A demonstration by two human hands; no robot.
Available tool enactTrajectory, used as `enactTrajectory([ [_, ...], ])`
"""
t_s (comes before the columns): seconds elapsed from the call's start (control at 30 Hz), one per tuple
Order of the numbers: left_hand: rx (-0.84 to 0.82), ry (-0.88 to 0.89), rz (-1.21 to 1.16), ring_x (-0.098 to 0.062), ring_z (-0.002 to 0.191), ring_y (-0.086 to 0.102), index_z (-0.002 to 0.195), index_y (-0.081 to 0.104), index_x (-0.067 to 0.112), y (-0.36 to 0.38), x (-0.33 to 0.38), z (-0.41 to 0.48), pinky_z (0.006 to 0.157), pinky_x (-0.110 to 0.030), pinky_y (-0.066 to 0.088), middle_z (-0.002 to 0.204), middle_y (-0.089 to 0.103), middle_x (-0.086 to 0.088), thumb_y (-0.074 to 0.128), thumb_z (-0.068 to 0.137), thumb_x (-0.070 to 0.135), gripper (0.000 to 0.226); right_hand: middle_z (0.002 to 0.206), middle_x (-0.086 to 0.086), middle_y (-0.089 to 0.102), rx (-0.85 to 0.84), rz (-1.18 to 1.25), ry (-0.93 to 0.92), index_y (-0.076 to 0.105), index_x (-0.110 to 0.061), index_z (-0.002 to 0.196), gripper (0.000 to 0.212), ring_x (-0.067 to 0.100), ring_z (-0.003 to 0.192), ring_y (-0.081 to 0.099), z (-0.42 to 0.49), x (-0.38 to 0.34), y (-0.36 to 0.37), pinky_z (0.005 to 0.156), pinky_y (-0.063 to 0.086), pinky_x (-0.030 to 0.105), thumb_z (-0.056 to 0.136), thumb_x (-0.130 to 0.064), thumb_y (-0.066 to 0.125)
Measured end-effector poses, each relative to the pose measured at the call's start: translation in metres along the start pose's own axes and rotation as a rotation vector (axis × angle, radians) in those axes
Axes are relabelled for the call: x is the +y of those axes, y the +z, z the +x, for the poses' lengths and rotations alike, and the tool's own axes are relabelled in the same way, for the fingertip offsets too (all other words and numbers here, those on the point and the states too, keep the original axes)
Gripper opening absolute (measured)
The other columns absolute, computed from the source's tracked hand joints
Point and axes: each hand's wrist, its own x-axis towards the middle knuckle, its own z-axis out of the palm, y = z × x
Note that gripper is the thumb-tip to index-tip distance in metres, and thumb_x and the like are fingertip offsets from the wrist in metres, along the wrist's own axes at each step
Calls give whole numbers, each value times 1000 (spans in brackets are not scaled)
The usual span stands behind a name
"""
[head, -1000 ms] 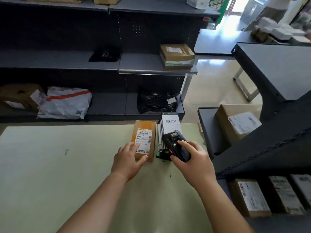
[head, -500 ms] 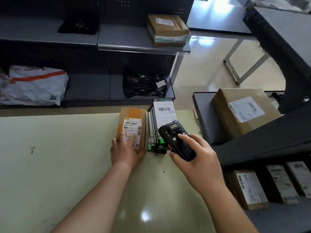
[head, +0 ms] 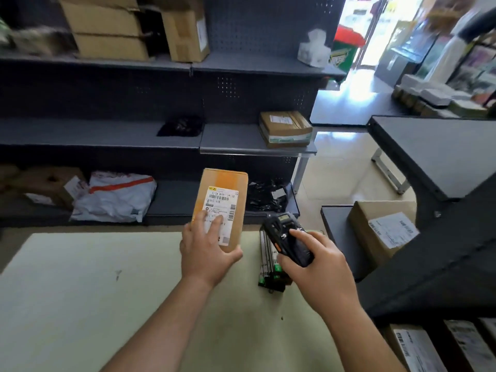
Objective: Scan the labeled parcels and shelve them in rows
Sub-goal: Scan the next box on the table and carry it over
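The left hand (head: 206, 251) grips a brown cardboard parcel (head: 228, 183) with a white printed label, fingers spread on the label's lower part, thumb hooked round the near right corner; the parcel is held over the far edge of the pale green counter (head: 80, 291), label facing up toward the camera; the right hand (head: 319, 264) is curled round a black handheld scanner (head: 276, 232), thumb on its keypad, just right of the parcel and apart from it; under the scanner a stack of thin flat items with green ends (head: 267, 264) lies on the counter; behind, dark grey metal shelving (head: 107, 135) carries a white plastic mailer with an orange stripe (head: 118, 197), a crumpled black bag (head: 265, 196) and a taped brown box (head: 285, 128).
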Motion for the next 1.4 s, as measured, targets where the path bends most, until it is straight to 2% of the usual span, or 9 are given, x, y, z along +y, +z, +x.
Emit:
enactTrajectory([
  [0.1, 111, 87, -37, -25, 135, 19, 144, 42, 31, -60, 22, 7, 111, -47, 30, 153, 19, 4, 63, 71, 63, 83, 117, -19, 55, 43, 33, -56, 61, -43, 125, 52, 6, 103, 55, 6, -37, -27, 83, 47, 22, 76, -51, 74],
  [0.3, 295, 204, -67, -23, 133, 20, 141, 44, 35, -154, 54, 18, 111, -48, 34, 152, 16, 7, 65, 71, 62, 78, 109, -22, 50, 127, 91, -141, 58, -42, 129, 53, 5, 97, 56, 8, -102, -74, 79, 44, 16, 79, -50, 74],
  [0.5, 418, 258, -116, -23, 136, 18, 139, 45, 34, -200, 66, 22, 110, -52, 34, 152, 16, 8, 69, 71, 59, 76, 114, -22, 56, 205, 75, -205, 58, -44, 126, 52, 4, 99, 59, 2, -143, -105, 83, 54, 25, 77, -55, 72],
  [0.57, 450, 266, -105, -24, 136, 18, 140, 45, 34, -205, 67, 22, 110, -52, 34, 152, 16, 7, 70, 72, 58, 77, 113, -23, 56, 215, 70, -213, 59, -46, 126, 53, 4, 99, 59, -2, -150, -111, 84, 55, 29, 75, -56, 71],
  [0.8, 522, 293, -7, -32, 133, 26, 134, 54, 30, -200, 60, 22, 103, -55, 39, 148, 27, -2, 70, 70, 57, 71, 113, -22, 58, 182, 25, -209, 59, -48, 124, 53, 3, 100, 57, -17, -168, -123, 85, 53, 29, 73, -58, 69],
  [1.13, 527, 284, 41, -38, 130, 32, 128, 60, 27, -180, 44, 24, 97, -59, 44, 147, 32, -6, 74, 66, 56, 70, 115, -18, 58, 4, -147, -179, 59, -52, 123, 54, 5, 97, 52, -26, -179, -143, 77, 48, 25, 71, -56, 69],
  [1.4, 553, 286, 56, -38, 129, 33, 128, 59, 25, -176, 45, 25, 94, -59, 44, 146, 33, -7, 78, 66, 52, 71, 100, -19, 55, -49, -147, -190, 60, -50, 123, 53, 5, 92, 56, -25, -178, -148, 76, 50, 26, 71, -56, 70],
])
